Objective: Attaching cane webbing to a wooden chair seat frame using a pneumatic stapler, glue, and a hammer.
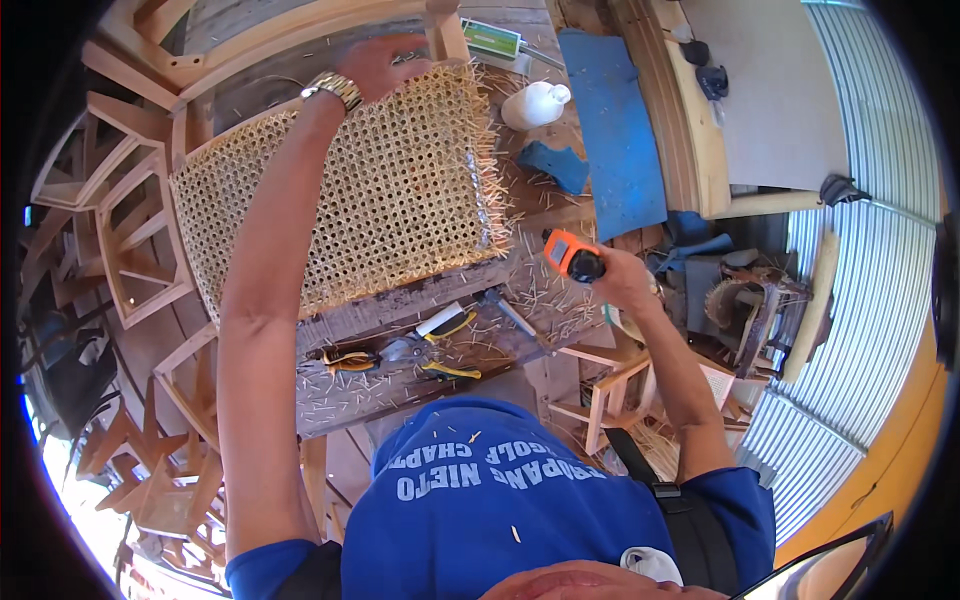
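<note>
My left hand [385, 68], with a metal watch at the wrist, is at the far top edge of a woven cane panel [370, 190], near an upright wooden post [447, 30]; its fingers are blurred, so their grip is unclear. The panel has frayed strand ends along its right side and lies across the workbench [560, 320]. My right hand [618, 280] grips an orange and black handheld tool [572, 255], possibly a tape measure, just right of the panel. Below the panel lie a hammer [512, 315], yellow-handled cutters [440, 368] and other hand tools among cane scraps.
A white bottle [535, 105], a green-labelled box [492, 40] and blue sheets [615, 140] are at the back right. Wooden chair frames [140, 220] crowd the left, with another [605, 400] at lower right. A corrugated metal wall [880, 250] bounds the right.
</note>
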`<act>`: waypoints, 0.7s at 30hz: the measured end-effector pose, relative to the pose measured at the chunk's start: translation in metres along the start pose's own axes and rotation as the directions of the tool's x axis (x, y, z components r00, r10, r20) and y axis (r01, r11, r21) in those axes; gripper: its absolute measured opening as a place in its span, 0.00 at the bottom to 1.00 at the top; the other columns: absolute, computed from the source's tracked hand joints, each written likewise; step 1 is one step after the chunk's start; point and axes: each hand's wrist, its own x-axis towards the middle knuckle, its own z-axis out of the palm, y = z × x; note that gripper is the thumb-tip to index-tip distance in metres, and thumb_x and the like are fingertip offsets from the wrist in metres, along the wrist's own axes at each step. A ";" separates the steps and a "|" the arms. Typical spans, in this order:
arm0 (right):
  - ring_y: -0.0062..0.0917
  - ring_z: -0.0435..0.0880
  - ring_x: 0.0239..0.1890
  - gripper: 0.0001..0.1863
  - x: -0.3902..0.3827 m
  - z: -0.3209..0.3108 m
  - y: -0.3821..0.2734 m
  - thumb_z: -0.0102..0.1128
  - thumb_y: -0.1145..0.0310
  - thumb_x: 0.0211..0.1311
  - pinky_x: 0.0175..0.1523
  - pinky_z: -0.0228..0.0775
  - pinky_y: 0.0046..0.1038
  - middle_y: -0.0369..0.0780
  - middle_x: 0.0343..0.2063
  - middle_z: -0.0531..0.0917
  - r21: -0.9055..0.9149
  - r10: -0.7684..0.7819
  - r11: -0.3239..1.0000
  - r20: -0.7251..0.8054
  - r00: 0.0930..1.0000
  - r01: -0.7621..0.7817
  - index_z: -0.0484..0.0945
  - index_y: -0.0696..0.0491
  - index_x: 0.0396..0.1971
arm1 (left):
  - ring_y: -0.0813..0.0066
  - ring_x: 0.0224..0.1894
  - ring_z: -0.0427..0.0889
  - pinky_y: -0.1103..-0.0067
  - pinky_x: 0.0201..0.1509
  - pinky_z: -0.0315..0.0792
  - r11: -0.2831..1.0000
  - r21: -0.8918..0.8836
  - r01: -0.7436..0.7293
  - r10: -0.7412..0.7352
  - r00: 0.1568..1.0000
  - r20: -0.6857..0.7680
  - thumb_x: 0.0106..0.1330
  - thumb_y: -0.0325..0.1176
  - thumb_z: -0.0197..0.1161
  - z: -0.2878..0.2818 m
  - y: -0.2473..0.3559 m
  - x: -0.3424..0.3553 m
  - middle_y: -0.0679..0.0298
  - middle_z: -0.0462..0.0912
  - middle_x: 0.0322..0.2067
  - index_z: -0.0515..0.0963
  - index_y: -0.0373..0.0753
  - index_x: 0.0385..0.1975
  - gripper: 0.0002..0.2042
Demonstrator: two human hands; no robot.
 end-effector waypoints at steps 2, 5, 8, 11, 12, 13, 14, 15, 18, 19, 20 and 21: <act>0.47 0.86 0.39 0.30 0.009 -0.053 -0.030 0.71 0.66 0.49 0.45 0.77 0.40 0.48 0.35 0.87 0.077 0.117 0.989 0.154 0.981 -0.130 0.78 0.48 0.57 | 0.66 0.55 0.83 0.69 0.59 0.75 0.993 0.032 -0.116 0.115 0.993 0.010 0.67 0.53 0.66 0.002 0.012 0.011 0.53 0.83 0.55 0.69 0.45 0.68 0.32; 0.45 0.87 0.38 0.26 0.024 -0.106 -0.057 0.72 0.65 0.52 0.44 0.77 0.37 0.48 0.33 0.86 0.258 0.001 0.965 0.148 0.989 -0.040 0.80 0.50 0.54 | 0.62 0.58 0.80 0.70 0.61 0.74 0.957 -0.220 -0.188 0.219 0.967 0.127 0.62 0.53 0.70 0.013 -0.003 0.036 0.54 0.82 0.56 0.68 0.47 0.70 0.37; 0.33 0.86 0.35 0.20 0.050 -0.155 -0.085 0.73 0.66 0.55 0.44 0.77 0.33 0.45 0.31 0.87 0.187 0.033 0.980 0.200 0.979 -0.071 0.82 0.54 0.48 | 0.59 0.59 0.80 0.69 0.64 0.73 0.935 -0.354 0.020 0.113 0.930 0.350 0.58 0.48 0.75 0.018 -0.011 0.048 0.53 0.81 0.57 0.64 0.47 0.72 0.41; 0.30 0.86 0.34 0.19 0.089 -0.204 -0.127 0.73 0.70 0.53 0.45 0.78 0.33 0.44 0.32 0.87 0.087 0.085 0.990 0.237 0.968 -0.108 0.82 0.56 0.46 | 0.59 0.60 0.79 0.68 0.63 0.73 0.908 -0.373 -0.191 0.277 0.941 0.193 0.55 0.48 0.78 0.028 -0.030 0.035 0.54 0.82 0.57 0.62 0.47 0.73 0.45; 0.35 0.86 0.34 0.19 0.100 -0.220 -0.141 0.72 0.72 0.52 0.45 0.78 0.35 0.45 0.33 0.87 -0.059 -0.005 0.998 0.203 0.979 0.018 0.82 0.55 0.46 | 0.61 0.59 0.79 0.67 0.62 0.73 0.923 -0.349 -0.161 0.222 0.965 0.142 0.55 0.46 0.78 0.030 -0.031 0.030 0.53 0.81 0.56 0.61 0.47 0.74 0.46; 0.40 0.86 0.35 0.20 0.110 -0.227 -0.148 0.70 0.74 0.50 0.45 0.78 0.38 0.45 0.33 0.87 -0.208 -0.103 0.968 0.177 0.979 0.140 0.82 0.54 0.46 | 0.64 0.58 0.79 0.67 0.62 0.73 0.937 -0.324 -0.134 0.170 0.982 0.086 0.55 0.44 0.78 0.030 -0.032 0.026 0.53 0.81 0.56 0.60 0.46 0.74 0.46; 0.40 0.86 0.35 0.20 0.126 -0.231 -0.142 0.70 0.74 0.50 0.45 0.78 0.38 0.45 0.33 0.87 -0.209 -0.102 0.968 0.180 0.978 0.140 0.82 0.54 0.46 | 0.64 0.58 0.79 0.67 0.62 0.73 0.936 -0.326 -0.132 0.168 0.982 0.086 0.55 0.44 0.78 0.030 -0.031 0.023 0.53 0.81 0.56 0.60 0.46 0.74 0.46; 0.43 0.85 0.35 0.21 0.146 -0.239 -0.132 0.68 0.77 0.49 0.44 0.77 0.40 0.46 0.33 0.87 -0.298 -0.271 0.902 0.171 0.947 0.312 0.82 0.52 0.46 | 0.62 0.57 0.80 0.67 0.61 0.74 0.947 -0.297 -0.119 0.141 0.988 0.056 0.53 0.46 0.79 0.030 -0.027 0.023 0.53 0.81 0.54 0.62 0.45 0.71 0.46; 0.45 0.85 0.36 0.23 0.187 -0.255 -0.118 0.66 0.80 0.46 0.44 0.76 0.41 0.47 0.32 0.86 -0.417 -0.437 0.782 0.161 0.885 0.463 0.83 0.50 0.47 | 0.60 0.54 0.82 0.68 0.58 0.75 0.992 -0.128 0.003 0.001 1.000 0.028 0.50 0.50 0.79 0.030 0.005 0.026 0.53 0.83 0.51 0.66 0.42 0.65 0.43; 0.44 0.85 0.35 0.25 0.197 -0.260 -0.118 0.65 0.82 0.46 0.43 0.76 0.41 0.47 0.32 0.86 -0.451 -0.457 0.760 0.142 0.878 0.468 0.83 0.49 0.48 | 0.58 0.52 0.83 0.68 0.57 0.76 0.993 0.021 0.119 -0.119 0.993 0.005 0.49 0.52 0.79 0.029 0.010 0.026 0.52 0.83 0.49 0.69 0.41 0.61 0.41; 0.44 0.85 0.35 0.27 0.205 -0.264 -0.117 0.64 0.83 0.45 0.42 0.75 0.41 0.47 0.31 0.86 -0.509 -0.495 0.716 0.113 0.861 0.478 0.83 0.50 0.49 | 0.58 0.52 0.83 0.68 0.57 0.76 0.993 0.015 0.115 -0.115 0.993 0.005 0.49 0.52 0.79 0.031 0.009 0.028 0.52 0.83 0.49 0.69 0.41 0.61 0.41; 0.44 0.85 0.35 0.27 0.211 -0.263 -0.124 0.64 0.83 0.45 0.42 0.75 0.41 0.47 0.31 0.86 -0.506 -0.499 0.714 0.118 0.858 0.485 0.83 0.50 0.49 | 0.58 0.51 0.83 0.68 0.56 0.76 0.995 0.001 0.104 -0.104 0.995 -0.001 0.48 0.53 0.79 0.031 0.006 0.026 0.53 0.83 0.47 0.70 0.42 0.58 0.39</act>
